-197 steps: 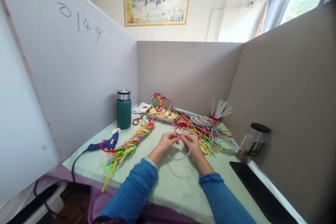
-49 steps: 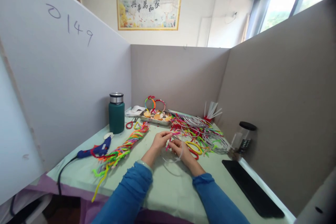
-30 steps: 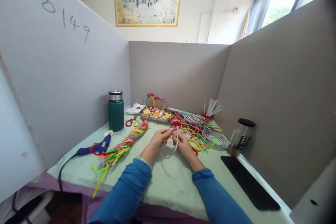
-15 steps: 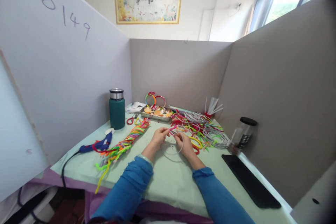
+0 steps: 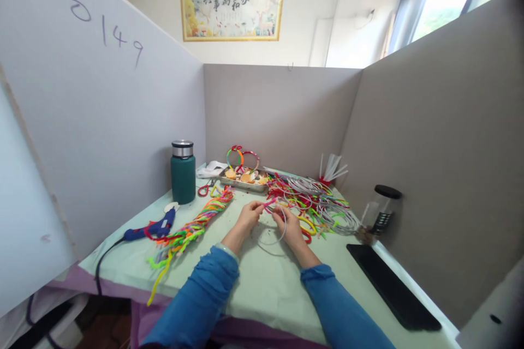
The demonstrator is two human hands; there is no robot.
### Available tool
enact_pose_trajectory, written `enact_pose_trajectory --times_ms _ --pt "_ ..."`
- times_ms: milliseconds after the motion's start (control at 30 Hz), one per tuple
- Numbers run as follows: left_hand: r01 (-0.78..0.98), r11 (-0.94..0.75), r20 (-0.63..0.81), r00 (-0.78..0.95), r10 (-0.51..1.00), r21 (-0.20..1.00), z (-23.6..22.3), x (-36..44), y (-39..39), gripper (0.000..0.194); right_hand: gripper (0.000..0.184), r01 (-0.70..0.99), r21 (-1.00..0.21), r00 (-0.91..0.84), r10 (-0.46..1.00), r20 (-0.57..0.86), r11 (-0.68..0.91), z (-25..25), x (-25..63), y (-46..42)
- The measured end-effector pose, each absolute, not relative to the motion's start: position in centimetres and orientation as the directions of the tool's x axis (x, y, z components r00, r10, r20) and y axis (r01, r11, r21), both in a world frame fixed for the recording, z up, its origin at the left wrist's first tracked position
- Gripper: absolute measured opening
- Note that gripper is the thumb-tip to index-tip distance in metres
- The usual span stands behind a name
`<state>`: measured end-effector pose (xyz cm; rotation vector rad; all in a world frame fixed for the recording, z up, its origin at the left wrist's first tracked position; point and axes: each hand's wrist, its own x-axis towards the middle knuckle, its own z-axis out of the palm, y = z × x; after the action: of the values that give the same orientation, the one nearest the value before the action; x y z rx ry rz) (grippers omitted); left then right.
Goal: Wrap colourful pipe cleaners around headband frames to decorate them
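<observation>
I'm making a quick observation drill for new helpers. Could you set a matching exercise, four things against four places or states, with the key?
1. Thin grey loop
2. Dark green bottle with silver lid
3. Blue glue gun
4. Black flat rectangular pad

A. Trails a dark cord
B. Lies along the right of the pale green tablecloth
C. Between left hand and right hand
D. Stands upright near the left partition

Pairs: 1-C, 2-D, 3-A, 4-B

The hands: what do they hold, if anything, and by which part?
A grey ring, by the pink strip at its far side. The left hand pinches there; the exact grip of the right hand is unclear.
</observation>
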<state>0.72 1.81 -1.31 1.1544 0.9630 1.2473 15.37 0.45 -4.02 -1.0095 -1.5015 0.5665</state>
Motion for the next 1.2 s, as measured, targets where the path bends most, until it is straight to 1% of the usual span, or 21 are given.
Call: enact_pose_trajectory --times_ms 100,200,300,367,433,533,667,767,967,1067,1200 --pt "-0.189 -0.044 0.064 0.102 0.993 0.981 -1.4 0.7 1.7 0.034 0.032 0.112 -0.878 0.048 0.88 0.472 0.465 -3.7 15.2 0.2" --pt "-0.242 -0.027 0.061 0.135 0.989 0.97 -1.3 0.5 1.6 0.032 0.036 -0.009 -0.911 0.067 0.91 0.41 0.411 -3.4 15.1 0.1" --pt "-0.334 -0.009 0.081 0.201 0.976 0.943 -1.2 0.4 1.6 0.032 0.039 -0.044 -0.928 0.108 0.926 0.363 0.369 -3.2 15.1 0.1" --pt "-0.388 0.003 0.103 0.251 0.962 0.922 -1.1 0.3 1.5 0.034 0.041 -0.038 -0.933 0.125 0.928 0.352 0.359 -3.2 15.1 0.1" --pt "-0.406 0.012 0.122 0.302 0.946 0.914 -0.9 0.3 1.3 0.036 0.042 -0.023 -0.935 0.139 0.928 0.347 0.353 -3.3 15.1 0.2" --pt "-0.368 0.021 0.127 0.374 0.919 0.929 -0.6 0.3 1.0 0.038 0.041 -0.025 -0.944 0.16 0.933 0.322 0.33 -3.6 15.3 0.4" --pt "-0.295 0.006 0.13 0.436 0.89 0.955 -0.4 0.3 0.6 0.036 0.038 -0.077 -0.943 0.196 0.933 0.303 0.323 -3.9 15.7 0.9" --pt "-0.25 -0.006 0.123 0.456 0.881 0.968 -0.5 0.4 0.5 0.036 0.039 -0.086 -0.937 0.212 0.925 0.316 0.34 -3.8 15.9 0.9" --pt "-0.173 -0.004 0.086 0.47 0.878 0.985 -0.5 0.3 0.5 0.039 0.04 -0.151 -0.935 0.188 0.938 0.29 0.32 -2.9 15.9 0.3" --pt "-0.14 0.012 0.058 0.489 0.87 0.99 -0.4 0.3 0.4 0.039 0.039 -0.131 -0.931 0.178 0.932 0.316 0.341 -2.6 16.2 0.2" --pt "-0.1 0.077 -0.012 0.536 0.844 0.992 0.1 0.1 -0.1 0.04 0.04 -0.129 -0.917 0.147 0.922 0.359 0.378 -2.7 16.6 0.3"
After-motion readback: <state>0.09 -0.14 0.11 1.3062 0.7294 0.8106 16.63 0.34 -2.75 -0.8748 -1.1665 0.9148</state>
